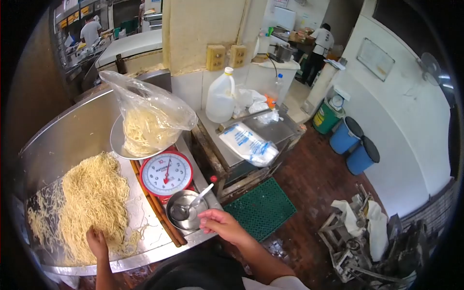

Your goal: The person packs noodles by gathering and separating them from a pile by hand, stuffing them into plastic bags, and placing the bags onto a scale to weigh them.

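A big heap of pale yellow noodles [94,198] lies on the metal table [145,256]. My left hand [97,242] touches the near side of the heap, its fingers curled against the noodles; whether it grips any is hidden. My right hand [221,226] is beside a metal bowl [176,223], fingers partly bent and apart, holding nothing. A ladle with a white handle [202,194] rests in that bowl. Behind it stands a red dial scale [166,173], with a clear plastic bag of noodles [145,128] on its round pan [116,137].
Two brown sticks [157,208] lie between heap and bowl. A side table [232,157] holds a plastic jug [221,99] and a white-blue package [249,145]. A green mat [261,208] is on the floor. Two people work in the background, with bins at the right.
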Motion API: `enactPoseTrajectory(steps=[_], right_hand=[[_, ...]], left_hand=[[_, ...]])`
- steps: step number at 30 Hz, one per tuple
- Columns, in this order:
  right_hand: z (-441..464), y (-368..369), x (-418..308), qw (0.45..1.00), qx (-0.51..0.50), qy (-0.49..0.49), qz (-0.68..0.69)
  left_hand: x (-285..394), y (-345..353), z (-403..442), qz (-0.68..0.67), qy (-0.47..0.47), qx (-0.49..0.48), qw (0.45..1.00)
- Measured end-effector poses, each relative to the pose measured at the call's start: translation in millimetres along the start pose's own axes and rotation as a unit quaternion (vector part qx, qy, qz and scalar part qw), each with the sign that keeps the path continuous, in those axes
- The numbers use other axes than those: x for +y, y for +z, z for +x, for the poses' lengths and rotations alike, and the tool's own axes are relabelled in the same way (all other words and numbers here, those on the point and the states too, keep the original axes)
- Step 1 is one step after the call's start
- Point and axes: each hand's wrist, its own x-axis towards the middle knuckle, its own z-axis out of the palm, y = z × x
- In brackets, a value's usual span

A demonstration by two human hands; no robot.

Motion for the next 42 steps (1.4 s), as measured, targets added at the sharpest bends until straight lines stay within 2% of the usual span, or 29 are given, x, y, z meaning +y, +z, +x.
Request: enactPoseTrajectory(steps=[3, 6, 9, 10, 11, 15, 24, 42], right_hand=[[6, 5, 2, 1.0, -0.007, -0.003, 0.003], [8, 9, 4, 1.0, -0.008, -0.008, 0.008], [10, 10, 7, 1.0, -0.007, -0.008, 0.009], [10, 10, 8, 1.0, -0.007, -0.007, 0.009], [10, 10, 8, 1.0, -0.005, -0.008, 0.007], [11, 10, 10, 1.0, 0.001, -0.007, 0.006], [14, 15, 4, 1.0, -0.007, -0.01, -0.001], [24, 15, 13, 1.0, -0.005, 0.001, -0.008]], left_hand=[[7, -14, 14, 0.015, -0.034, -0.017, 0.999], [10, -27, 27, 0.13, 0.049, 0.066, 0.988], [1, -31, 36, 0.115, -0.063, -0.01, 0.991], [-12, -28, 37, 0.106, -0.105, -0.033, 0.988], [-53, -14, 40, 0.067, -0.129, -0.103, 0.984], [-16, -22, 34, 0.104, -0.143, -0.138, 0.975], [-28, -13, 37, 0.157, -0.114, -0.128, 0.972], [-6, -17, 40, 0.18, -0.138, -0.136, 0.964]])
